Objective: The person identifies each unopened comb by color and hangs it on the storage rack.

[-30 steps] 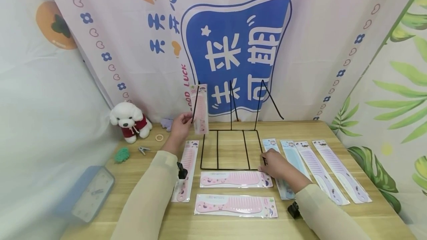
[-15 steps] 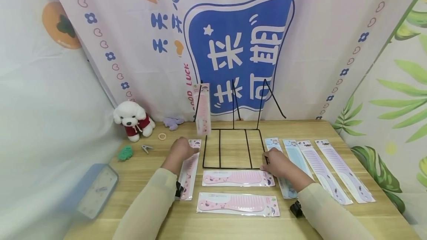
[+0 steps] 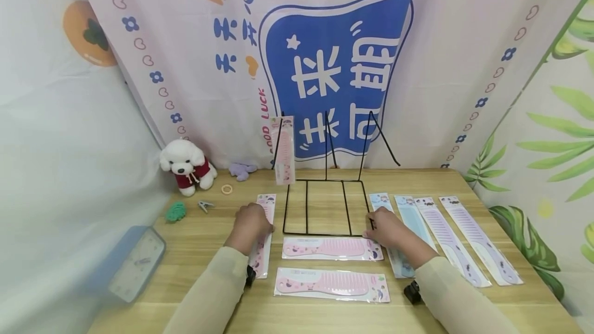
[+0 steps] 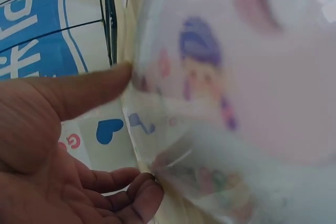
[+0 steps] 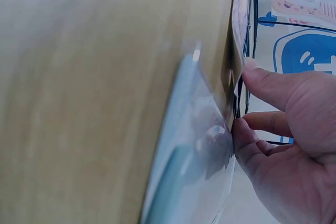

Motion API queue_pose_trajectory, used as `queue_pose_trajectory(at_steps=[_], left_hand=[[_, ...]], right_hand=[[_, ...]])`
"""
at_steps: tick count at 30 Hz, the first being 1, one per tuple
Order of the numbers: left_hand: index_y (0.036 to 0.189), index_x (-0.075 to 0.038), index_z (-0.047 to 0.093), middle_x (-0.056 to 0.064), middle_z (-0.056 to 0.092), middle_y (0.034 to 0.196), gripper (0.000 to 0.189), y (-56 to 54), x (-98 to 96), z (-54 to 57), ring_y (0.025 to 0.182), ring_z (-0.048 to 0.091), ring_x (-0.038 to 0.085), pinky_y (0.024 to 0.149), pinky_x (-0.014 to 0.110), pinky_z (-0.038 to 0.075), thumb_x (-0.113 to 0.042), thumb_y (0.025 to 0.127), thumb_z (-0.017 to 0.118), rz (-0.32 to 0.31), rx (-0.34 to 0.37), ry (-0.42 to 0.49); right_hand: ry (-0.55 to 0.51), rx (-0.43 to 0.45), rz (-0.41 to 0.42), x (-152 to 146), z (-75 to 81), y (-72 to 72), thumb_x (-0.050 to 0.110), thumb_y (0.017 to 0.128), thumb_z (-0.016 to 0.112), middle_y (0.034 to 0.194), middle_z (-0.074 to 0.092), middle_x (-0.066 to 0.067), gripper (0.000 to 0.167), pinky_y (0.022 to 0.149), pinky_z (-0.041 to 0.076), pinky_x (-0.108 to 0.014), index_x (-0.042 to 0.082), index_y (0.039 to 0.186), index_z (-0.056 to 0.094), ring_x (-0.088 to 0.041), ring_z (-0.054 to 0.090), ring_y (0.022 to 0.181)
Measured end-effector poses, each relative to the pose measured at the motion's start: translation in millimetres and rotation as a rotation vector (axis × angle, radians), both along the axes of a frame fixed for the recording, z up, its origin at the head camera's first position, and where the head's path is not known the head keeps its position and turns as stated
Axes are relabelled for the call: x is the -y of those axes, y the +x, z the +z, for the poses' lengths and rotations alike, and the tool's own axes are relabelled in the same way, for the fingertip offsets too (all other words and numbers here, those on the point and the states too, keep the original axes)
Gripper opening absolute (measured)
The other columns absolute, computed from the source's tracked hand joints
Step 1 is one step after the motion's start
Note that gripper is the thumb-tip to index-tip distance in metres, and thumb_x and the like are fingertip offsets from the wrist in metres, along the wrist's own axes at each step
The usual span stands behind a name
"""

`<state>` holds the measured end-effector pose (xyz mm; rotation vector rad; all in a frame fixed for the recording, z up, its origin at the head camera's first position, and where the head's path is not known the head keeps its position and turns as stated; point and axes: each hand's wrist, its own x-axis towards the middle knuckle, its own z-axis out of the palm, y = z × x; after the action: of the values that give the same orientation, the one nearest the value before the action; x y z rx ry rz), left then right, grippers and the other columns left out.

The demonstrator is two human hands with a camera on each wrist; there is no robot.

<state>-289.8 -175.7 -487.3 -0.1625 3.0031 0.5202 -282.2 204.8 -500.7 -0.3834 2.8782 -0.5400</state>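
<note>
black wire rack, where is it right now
In the head view, the black wire rack stands centrally between the left hand and right hand, in front of the printed curtain, with a pink comb pack lying along its near edge.

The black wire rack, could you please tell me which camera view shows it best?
The head view: it shows the black wire rack nearly whole, base and uprights together. The left wrist view shows only parts of it at upper left; the right wrist view shows parts at the right, partly hidden by the right hand.

Four pink combs [image 3: 331, 282], two blue combs [image 3: 414, 218], two purple combs [image 3: 480, 241], one wire rack [image 3: 307, 207]
</note>
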Motion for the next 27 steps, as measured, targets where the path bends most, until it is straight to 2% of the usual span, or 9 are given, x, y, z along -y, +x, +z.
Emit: queue_pose_trajectory(at_steps=[4, 8, 12, 15, 19, 20, 22, 26, 27], left_hand=[[0.110, 0.016, 0.070, 0.030, 0.071, 0.113, 0.053, -1.2, 10.2, 0.8, 0.106, 0.069, 0.048, 0.102, 0.060, 0.058, -0.022, 0.082, 0.094, 0.003, 0.001, -0.017], [0.117, 0.019, 0.065, 0.032, 0.070, 0.116, 0.058, -3.5, 17.6, 0.8, 0.099, 0.070, 0.042, 0.099, 0.056, 0.061, -0.020, 0.084, 0.092, 0.014, 0.035, 0.014], [0.103, 0.013, 0.072, 0.027, 0.073, 0.108, 0.034, -3.8, 20.8, 3.9, 0.088, 0.067, 0.035, 0.089, 0.052, 0.063, -0.012, 0.084, 0.085, 0.020, 0.064, 0.028], [0.094, 0.008, 0.075, 0.025, 0.075, 0.103, 0.023, -5.6, 23.8, 4.1, 0.087, 0.069, 0.037, 0.086, 0.053, 0.062, -0.009, 0.082, 0.083, 0.028, 0.058, 0.014], [0.090, 0.005, 0.075, 0.025, 0.077, 0.101, 0.018, -16.5, 33.7, -9.5, 0.090, 0.070, 0.041, 0.083, 0.053, 0.062, -0.008, 0.080, 0.081, 0.022, 0.030, -0.018], [0.089, 0.004, 0.075, 0.023, 0.077, 0.100, 0.016, -20.6, 38.1, -16.9, 0.089, 0.070, 0.041, 0.081, 0.052, 0.062, -0.009, 0.080, 0.079, 0.015, 0.019, -0.019], [0.087, 0.003, 0.074, 0.022, 0.076, 0.097, 0.011, -22.7, 40.4, -19.4, 0.086, 0.070, 0.040, 0.076, 0.049, 0.062, -0.006, 0.080, 0.075, 0.014, 0.031, 0.003], [0.091, 0.005, 0.073, 0.021, 0.074, 0.096, 0.010, -14.9, 38.7, -8.2, 0.081, 0.067, 0.036, 0.072, 0.045, 0.062, -0.003, 0.084, 0.072, 0.027, 0.081, 0.070], [0.094, 0.007, 0.073, 0.022, 0.074, 0.098, 0.012, -10.6, 35.8, -0.8, 0.082, 0.067, 0.035, 0.075, 0.046, 0.063, -0.002, 0.085, 0.073, 0.039, 0.105, 0.085]], right_hand=[[0.005, -0.002, -0.008, 0, -1.6, -0.5, 0.024, 0.102, 0.079, 0.143, 0.060, -0.033, 0.059, 0.104, 0.059, -0.055, -0.008, 0.149, 0.061, -0.039, 0.067, 0.125], [0.017, 0.004, -0.019, 0, -2.7, -0.7, 0.025, 0.102, 0.080, 0.143, 0.061, -0.032, 0.060, 0.105, 0.059, -0.055, -0.008, 0.149, 0.061, -0.037, 0.067, 0.124], [0.011, 0.002, -0.022, 1, -2.6, 0.2, 0.025, 0.102, 0.080, 0.142, 0.061, -0.031, 0.060, 0.106, 0.058, -0.055, -0.008, 0.149, 0.061, -0.038, 0.067, 0.124], [0.000, -0.003, -0.015, 0, -2.8, 1.1, 0.024, 0.102, 0.080, 0.143, 0.061, -0.032, 0.060, 0.103, 0.060, -0.054, -0.008, 0.149, 0.061, -0.038, 0.067, 0.123], [-0.007, -0.001, -0.011, 1, -3.2, 2.3, 0.024, 0.102, 0.080, 0.144, 0.059, -0.034, 0.061, 0.101, 0.060, -0.054, -0.009, 0.150, 0.060, -0.038, 0.068, 0.121], [-0.006, -0.002, -0.011, 0, -3.4, 2.3, 0.024, 0.102, 0.080, 0.144, 0.059, -0.034, 0.061, 0.101, 0.060, -0.054, -0.009, 0.149, 0.060, -0.039, 0.067, 0.122], [-0.003, -0.004, -0.014, 0, -3.7, 2.1, 0.024, 0.102, 0.080, 0.143, 0.060, -0.033, 0.060, 0.101, 0.060, -0.054, -0.008, 0.149, 0.060, -0.038, 0.067, 0.122], [0.000, -0.012, -0.013, 0, -3.4, 1.4, 0.023, 0.102, 0.080, 0.141, 0.061, -0.033, 0.059, 0.101, 0.060, -0.055, -0.009, 0.148, 0.062, -0.039, 0.068, 0.122], [-0.002, -0.011, -0.016, 0, -3.3, 1.4, 0.023, 0.102, 0.080, 0.142, 0.061, -0.032, 0.059, 0.101, 0.060, -0.054, -0.008, 0.148, 0.062, -0.039, 0.068, 0.122]])
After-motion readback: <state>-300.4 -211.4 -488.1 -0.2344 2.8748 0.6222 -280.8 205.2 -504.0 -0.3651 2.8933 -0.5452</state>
